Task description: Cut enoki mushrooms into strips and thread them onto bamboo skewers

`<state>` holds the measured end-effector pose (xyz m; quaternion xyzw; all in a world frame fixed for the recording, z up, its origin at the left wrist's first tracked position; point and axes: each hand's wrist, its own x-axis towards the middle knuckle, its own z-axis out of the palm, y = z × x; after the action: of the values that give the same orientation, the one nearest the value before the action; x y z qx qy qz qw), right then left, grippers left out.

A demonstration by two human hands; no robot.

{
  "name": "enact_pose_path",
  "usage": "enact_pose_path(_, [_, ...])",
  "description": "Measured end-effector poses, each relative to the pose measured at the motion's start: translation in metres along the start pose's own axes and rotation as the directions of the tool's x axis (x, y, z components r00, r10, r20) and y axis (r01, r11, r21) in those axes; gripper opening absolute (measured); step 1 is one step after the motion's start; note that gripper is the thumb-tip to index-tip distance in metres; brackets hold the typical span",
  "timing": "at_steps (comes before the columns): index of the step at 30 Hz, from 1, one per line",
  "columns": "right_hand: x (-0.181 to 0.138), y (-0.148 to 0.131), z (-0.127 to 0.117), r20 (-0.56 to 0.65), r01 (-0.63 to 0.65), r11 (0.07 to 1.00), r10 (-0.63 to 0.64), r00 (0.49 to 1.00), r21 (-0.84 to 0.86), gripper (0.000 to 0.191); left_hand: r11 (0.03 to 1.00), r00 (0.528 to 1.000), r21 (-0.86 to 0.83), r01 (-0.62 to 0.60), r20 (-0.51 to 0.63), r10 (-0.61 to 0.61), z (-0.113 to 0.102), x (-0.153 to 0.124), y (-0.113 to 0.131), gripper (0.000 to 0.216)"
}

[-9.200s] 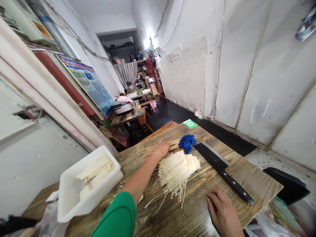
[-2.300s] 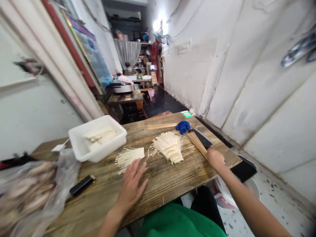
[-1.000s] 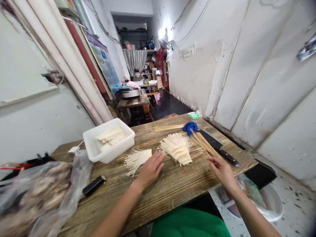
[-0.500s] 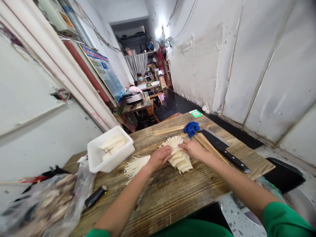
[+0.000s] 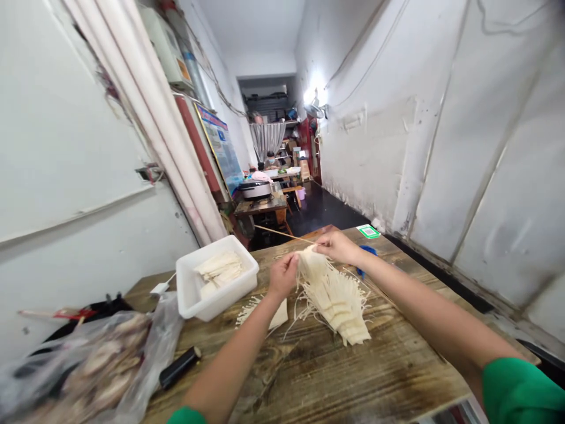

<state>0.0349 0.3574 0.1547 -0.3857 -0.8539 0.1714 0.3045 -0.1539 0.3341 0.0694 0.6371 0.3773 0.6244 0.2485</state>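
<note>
A mushroom bunch (image 5: 310, 262) rises, left grip (image 5: 283, 274) and right grip (image 5: 339, 245) pinching it; keep the right's stick (image 5: 282, 233) level.

Pale enoki bunch (image 5: 312, 265), strands downward

Arms (image 5: 419, 300) outstretched — left fingers (image 5: 292, 261), right fingers (image 5: 326, 238) pinched close.

No words seem legible; green QR-code sticker (image 5: 368, 231) on the table (image 5: 353, 380).
</note>
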Motion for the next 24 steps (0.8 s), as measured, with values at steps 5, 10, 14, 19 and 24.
enact_pose_path(5, [0.013, -0.044, 0.012, 0.012, -0.086, 0.975, 0.085, 0.996, 0.205, 0.036, 0.963, 0.984, -0.223, 0.151, -0.06, -0.168, -0.021, -0.004, 0.033, 0.042])
enact_pose_path(10, [-0.009, -0.07, 0.04, 0.129, -0.193, 0.921, 0.157, 0.979, 0.339, 0.032, 0.612, 0.839, -0.574, 0.544, 0.348, -0.419, -0.042, -0.041, 0.055, 0.046])
enact_pose_path(14, [-0.034, -0.079, 0.062, 0.189, -0.225, 0.903, 0.165, 0.968, 0.365, 0.028, 0.419, 0.755, -0.638, 0.646, 0.449, -0.478, -0.048, -0.073, 0.057, 0.045])
enact_pose_path(19, [-0.062, -0.082, 0.077, 0.133, -0.126, 0.931, 0.084, 0.988, 0.343, 0.02, 0.47, 0.787, -0.645, 0.603, 0.382, -0.485, -0.037, -0.098, 0.06, 0.048])
enact_pose_path(24, [-0.098, -0.076, 0.056, -0.033, -0.046, 0.975, 0.054, 0.998, 0.215, 0.03, 0.386, 0.743, -0.673, 0.631, 0.383, -0.549, -0.038, -0.109, 0.064, 0.042])
